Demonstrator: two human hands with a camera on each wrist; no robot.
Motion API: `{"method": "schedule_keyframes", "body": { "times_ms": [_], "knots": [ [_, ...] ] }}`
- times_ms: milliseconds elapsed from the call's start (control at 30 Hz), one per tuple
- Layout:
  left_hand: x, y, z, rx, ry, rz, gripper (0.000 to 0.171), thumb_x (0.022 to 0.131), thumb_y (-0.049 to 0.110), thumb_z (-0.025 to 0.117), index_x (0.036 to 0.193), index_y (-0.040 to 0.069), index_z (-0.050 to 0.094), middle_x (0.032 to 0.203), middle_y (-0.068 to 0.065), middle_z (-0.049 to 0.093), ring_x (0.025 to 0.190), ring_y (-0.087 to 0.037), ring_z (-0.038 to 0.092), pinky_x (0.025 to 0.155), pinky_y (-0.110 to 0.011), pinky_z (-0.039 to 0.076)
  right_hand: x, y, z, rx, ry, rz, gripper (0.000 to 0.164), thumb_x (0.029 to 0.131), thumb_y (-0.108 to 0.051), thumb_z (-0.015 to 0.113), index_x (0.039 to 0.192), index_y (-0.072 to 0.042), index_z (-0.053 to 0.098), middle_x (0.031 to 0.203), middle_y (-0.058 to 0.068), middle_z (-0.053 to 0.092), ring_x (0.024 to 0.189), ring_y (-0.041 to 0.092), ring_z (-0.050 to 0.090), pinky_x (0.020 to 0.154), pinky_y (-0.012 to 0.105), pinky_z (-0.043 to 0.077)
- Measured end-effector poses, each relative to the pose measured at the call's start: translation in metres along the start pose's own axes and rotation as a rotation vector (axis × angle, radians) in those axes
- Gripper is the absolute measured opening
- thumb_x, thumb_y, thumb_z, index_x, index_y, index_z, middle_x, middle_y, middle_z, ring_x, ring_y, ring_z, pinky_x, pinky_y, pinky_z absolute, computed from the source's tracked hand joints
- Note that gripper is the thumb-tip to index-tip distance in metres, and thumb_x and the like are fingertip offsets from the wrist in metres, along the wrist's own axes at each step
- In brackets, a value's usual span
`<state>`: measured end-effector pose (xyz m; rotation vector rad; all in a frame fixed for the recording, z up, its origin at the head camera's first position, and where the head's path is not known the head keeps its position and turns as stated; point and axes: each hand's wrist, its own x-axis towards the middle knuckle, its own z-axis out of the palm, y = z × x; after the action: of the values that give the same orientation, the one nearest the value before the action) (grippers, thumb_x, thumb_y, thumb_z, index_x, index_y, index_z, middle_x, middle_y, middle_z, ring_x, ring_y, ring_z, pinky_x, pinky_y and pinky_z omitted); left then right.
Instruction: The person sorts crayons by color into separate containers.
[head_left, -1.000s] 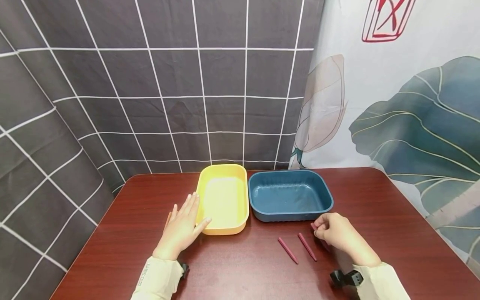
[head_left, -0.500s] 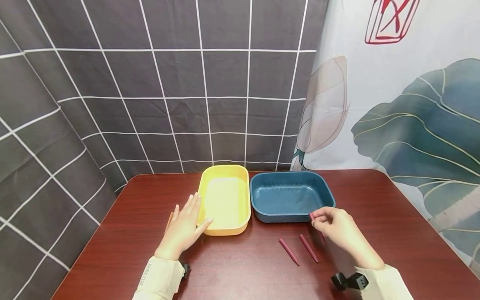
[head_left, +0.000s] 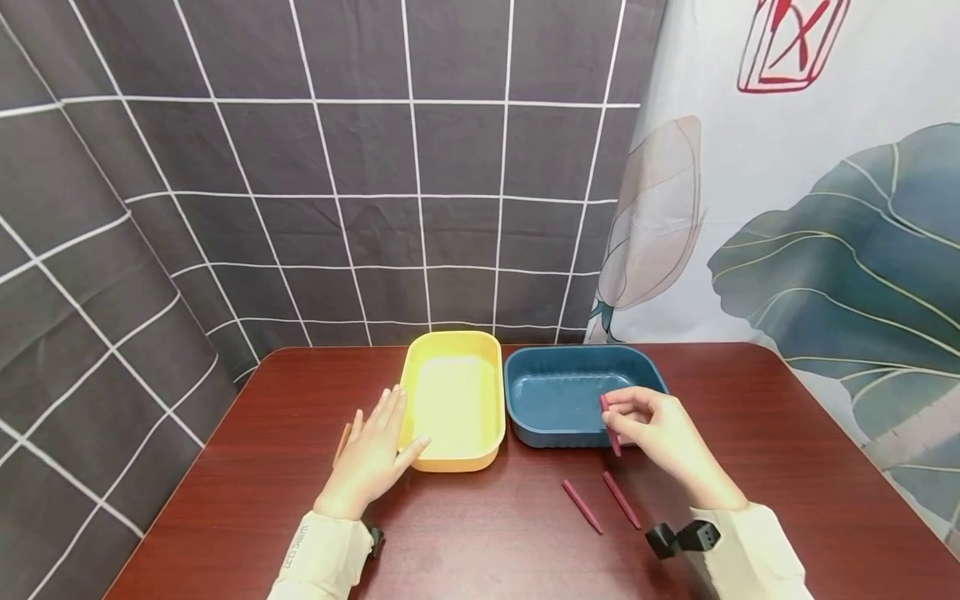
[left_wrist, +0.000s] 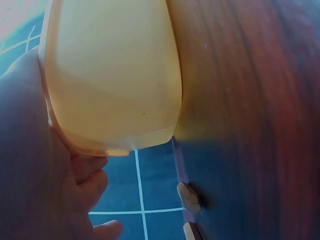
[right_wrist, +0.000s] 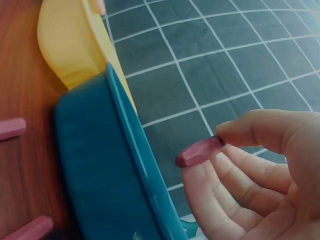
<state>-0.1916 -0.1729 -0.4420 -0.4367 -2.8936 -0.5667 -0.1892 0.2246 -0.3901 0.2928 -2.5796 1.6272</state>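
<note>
My right hand [head_left: 660, 433] pinches a dark pink crayon [head_left: 611, 425] between thumb and fingertips, above the near right rim of the blue plastic tray [head_left: 562, 437]. The right wrist view shows the crayon's blunt, faceted end [right_wrist: 200, 152]. My left hand [head_left: 367, 458] rests against the left side of the yellow tray [head_left: 457, 464], fingers extended and thumb over the near left corner of its rim. Two more pink crayons, one left [head_left: 582, 506] and one right [head_left: 622, 500], lie before the blue tray.
An orange stick [head_left: 342, 444] shows partly behind my left hand; in the left wrist view two stick ends, one nearer the tray [left_wrist: 189, 197], lie on the table. The trays stand side by side near the back of the red-brown table [head_left: 480, 533], before a grey grid curtain [head_left: 375, 167].
My right hand has lifted the third pink crayon off the table and carried it left and up to the blue tray's rim. The left hand keeps its place on the yellow tray.
</note>
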Motion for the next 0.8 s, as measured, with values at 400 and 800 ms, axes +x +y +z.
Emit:
{"method": "schedule_keyframes", "body": {
  "times_ms": [400,800],
  "knots": [
    [0.001,-0.003,0.002,-0.009,0.004,0.002,0.083,0.101,0.052,0.054,0.156,-0.006,0.029,0.163,-0.021,0.029,0.153,-0.035,0.021,0.118,-0.065,0.018,0.039,-0.006,0.012,0.116,-0.101,0.067,0.037,0.094,-0.013,0.072,0.12,0.011,0.063,0.1,0.02,0.072,0.081,0.015,0.072,0.077,0.036,0.062],
    [0.002,-0.003,0.002,-0.015,-0.004,-0.006,0.084,0.1,0.053,0.054,0.157,-0.004,0.028,0.164,-0.019,0.027,0.153,-0.034,0.021,0.12,-0.063,0.017,0.073,0.011,0.038,0.134,-0.156,0.146,0.034,0.095,-0.007,0.068,0.121,0.014,0.061,0.105,0.027,0.071,0.079,0.02,0.071,0.074,0.036,0.062]
  ]
}}
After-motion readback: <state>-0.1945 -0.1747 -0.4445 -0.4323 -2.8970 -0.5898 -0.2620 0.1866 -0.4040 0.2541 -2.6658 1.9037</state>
